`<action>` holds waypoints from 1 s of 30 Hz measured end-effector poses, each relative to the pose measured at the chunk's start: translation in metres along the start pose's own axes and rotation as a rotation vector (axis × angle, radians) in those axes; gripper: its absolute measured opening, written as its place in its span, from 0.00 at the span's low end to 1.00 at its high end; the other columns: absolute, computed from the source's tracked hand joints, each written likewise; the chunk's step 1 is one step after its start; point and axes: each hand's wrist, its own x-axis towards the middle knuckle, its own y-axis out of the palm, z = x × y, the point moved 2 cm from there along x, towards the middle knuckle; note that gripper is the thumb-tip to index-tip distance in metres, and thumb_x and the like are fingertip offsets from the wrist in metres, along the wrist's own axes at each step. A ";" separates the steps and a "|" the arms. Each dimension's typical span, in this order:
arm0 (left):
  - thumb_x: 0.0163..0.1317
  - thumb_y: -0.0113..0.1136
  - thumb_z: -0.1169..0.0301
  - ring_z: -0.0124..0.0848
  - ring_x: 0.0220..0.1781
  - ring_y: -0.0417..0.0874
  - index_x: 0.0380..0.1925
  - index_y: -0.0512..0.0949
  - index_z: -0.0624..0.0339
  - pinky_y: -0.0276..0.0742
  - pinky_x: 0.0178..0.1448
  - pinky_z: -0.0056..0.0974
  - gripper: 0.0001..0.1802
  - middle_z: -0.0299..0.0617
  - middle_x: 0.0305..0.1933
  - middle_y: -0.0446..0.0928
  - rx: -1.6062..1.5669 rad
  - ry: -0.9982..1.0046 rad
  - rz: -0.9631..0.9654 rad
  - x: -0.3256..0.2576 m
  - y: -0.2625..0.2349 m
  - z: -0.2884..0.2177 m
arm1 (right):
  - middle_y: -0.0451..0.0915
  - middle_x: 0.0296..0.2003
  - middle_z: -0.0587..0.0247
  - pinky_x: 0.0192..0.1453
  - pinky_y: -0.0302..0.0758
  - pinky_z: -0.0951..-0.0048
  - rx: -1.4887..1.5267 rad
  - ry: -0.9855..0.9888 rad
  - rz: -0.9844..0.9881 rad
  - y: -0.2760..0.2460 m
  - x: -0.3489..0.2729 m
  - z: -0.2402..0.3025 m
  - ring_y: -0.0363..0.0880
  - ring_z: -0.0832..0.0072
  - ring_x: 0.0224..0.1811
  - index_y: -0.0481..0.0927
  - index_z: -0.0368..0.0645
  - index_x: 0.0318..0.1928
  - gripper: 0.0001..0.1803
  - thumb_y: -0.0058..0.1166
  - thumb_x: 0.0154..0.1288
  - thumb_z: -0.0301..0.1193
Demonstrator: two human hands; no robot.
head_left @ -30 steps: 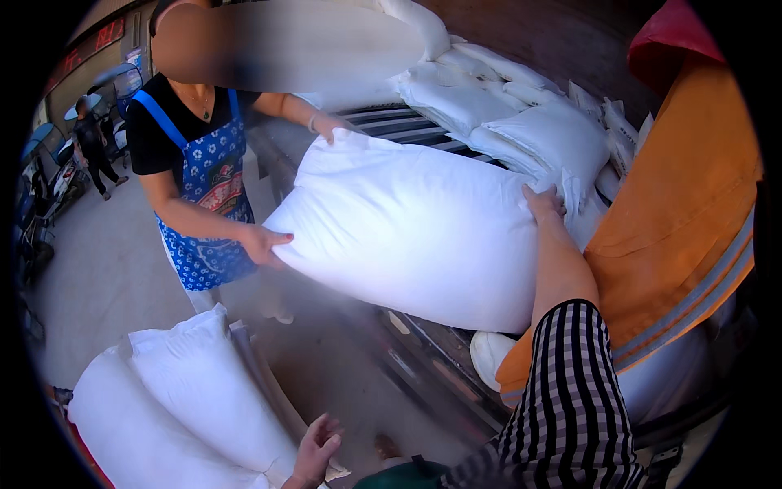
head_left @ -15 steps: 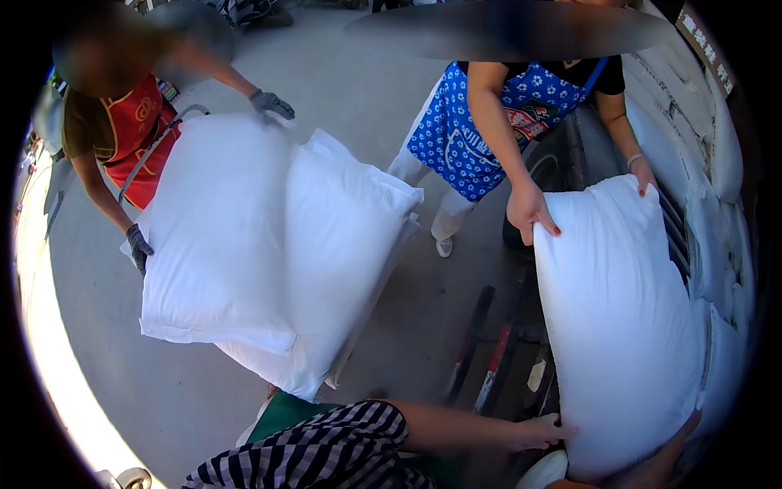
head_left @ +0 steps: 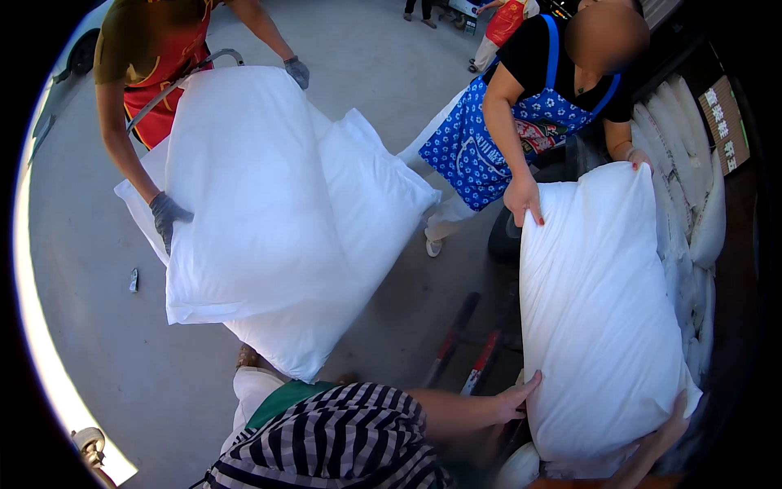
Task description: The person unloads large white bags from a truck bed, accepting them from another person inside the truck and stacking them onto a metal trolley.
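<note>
A large white pillow (head_left: pixel 603 310) stands on end at the right. My left hand (head_left: pixel 511 401) presses flat against its lower left edge, the striped sleeve behind it. My right hand (head_left: pixel 656 440) supports the pillow's bottom right corner from below and is partly hidden. A person in a blue patterned apron (head_left: pixel 497 147) faces me and grips the pillow's top with both hands (head_left: pixel 521 200).
At the left, a person in a red apron with grey gloves (head_left: pixel 167 216) holds two more big white pillows (head_left: pixel 261 212) over a metal cart. White pillows are stacked along the right (head_left: pixel 692 163). Red-handled bars (head_left: pixel 481 359) lie on the concrete floor (head_left: pixel 122 350).
The view has swung from the pillow rack down to the floor. The pillow has tipped from lying across to standing on end, and both my hands now hold its bottom.
</note>
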 end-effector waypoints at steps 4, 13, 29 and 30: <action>0.43 0.44 0.28 0.37 0.65 0.54 0.60 0.57 0.55 0.51 0.65 0.45 0.52 0.44 0.64 0.56 -0.055 0.195 -0.109 -0.032 -0.033 -0.063 | 0.72 0.46 0.51 0.48 0.70 0.68 0.326 0.016 0.211 0.045 -0.024 0.021 0.72 0.65 0.46 0.65 0.31 0.53 0.28 0.49 0.60 0.40; 0.56 0.43 0.38 0.35 0.53 0.70 0.54 0.64 0.68 0.64 0.56 0.36 0.42 0.48 0.54 0.68 0.498 0.842 -0.692 -0.474 -0.083 -0.268 | 0.70 0.49 0.51 0.57 0.64 0.62 0.808 0.170 0.767 0.183 -0.253 0.161 0.69 0.62 0.52 0.63 0.30 0.53 0.27 0.40 0.62 0.41; 0.53 0.57 0.60 0.54 0.62 0.56 0.59 0.54 0.67 0.54 0.63 0.48 0.37 0.60 0.59 0.58 1.470 1.050 -1.888 -0.530 0.000 -0.209 | 0.73 0.44 0.55 0.40 0.76 0.65 0.536 1.099 1.420 0.258 -0.313 0.029 0.76 0.66 0.41 0.64 0.33 0.52 0.22 0.42 0.65 0.37; 0.53 0.57 0.61 0.55 0.61 0.56 0.59 0.54 0.67 0.53 0.64 0.48 0.38 0.61 0.60 0.57 1.509 1.074 -1.922 -0.523 -0.002 -0.210 | 0.73 0.43 0.55 0.40 0.77 0.65 0.528 1.033 1.406 0.260 -0.309 0.034 0.76 0.66 0.41 0.64 0.33 0.52 0.22 0.42 0.65 0.37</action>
